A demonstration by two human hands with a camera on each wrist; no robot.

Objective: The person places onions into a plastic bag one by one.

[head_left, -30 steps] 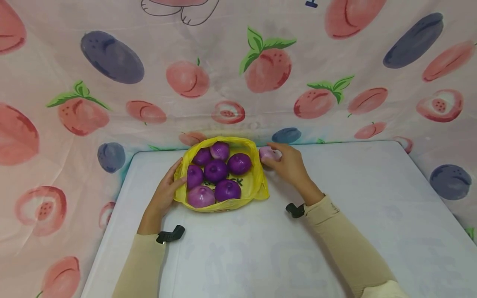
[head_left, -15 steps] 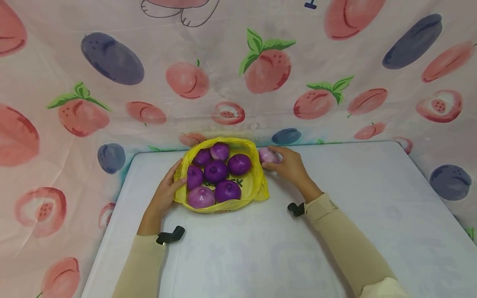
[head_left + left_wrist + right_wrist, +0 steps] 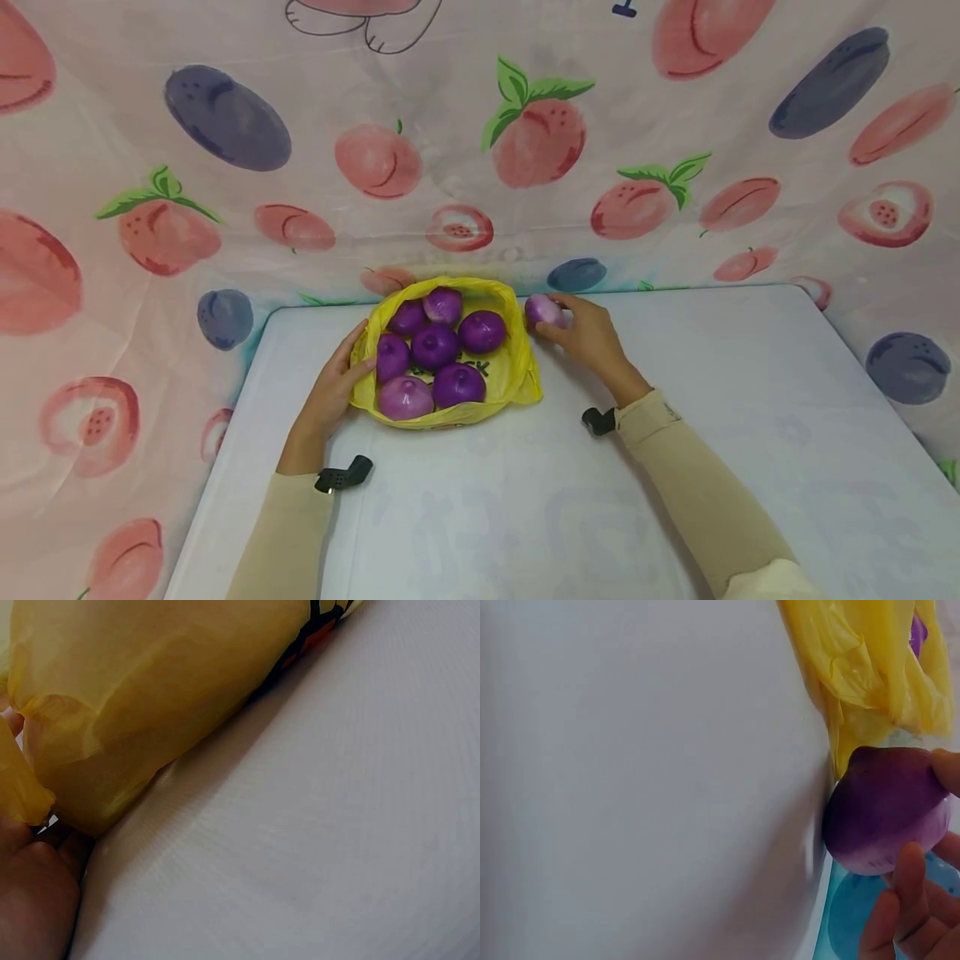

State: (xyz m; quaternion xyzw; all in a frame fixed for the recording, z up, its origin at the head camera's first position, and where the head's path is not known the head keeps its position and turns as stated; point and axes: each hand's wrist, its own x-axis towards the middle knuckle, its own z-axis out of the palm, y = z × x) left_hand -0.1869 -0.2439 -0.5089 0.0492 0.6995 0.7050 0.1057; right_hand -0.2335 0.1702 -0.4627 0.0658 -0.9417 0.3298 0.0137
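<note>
A yellow plastic bag [image 3: 527, 377] lies with its mouth spread wide on the white table, and several purple onions [image 3: 435, 345] sit inside. At its left side, my left hand [image 3: 327, 395] holds the bag's edge, thumb over the rim and fingers along the outside. My right hand [image 3: 591, 335] grips another onion [image 3: 543, 311] just outside the bag's right rim. In the right wrist view this onion [image 3: 885, 810] shows a dark purple upper part and a paler lower part, with thumb and fingers around it. The left wrist view shows the bag's outer wall [image 3: 172, 667] beside my hand.
The white table [image 3: 480, 508] extends in front of the bag and to both sides. Close behind its back edge hangs a fruit-printed cloth [image 3: 457, 158]. A black wrist-worn device sits at each wrist.
The onion in my right hand has turned, showing more dark purple than before, and has shifted very slightly. My left hand and the bag stay in place.
</note>
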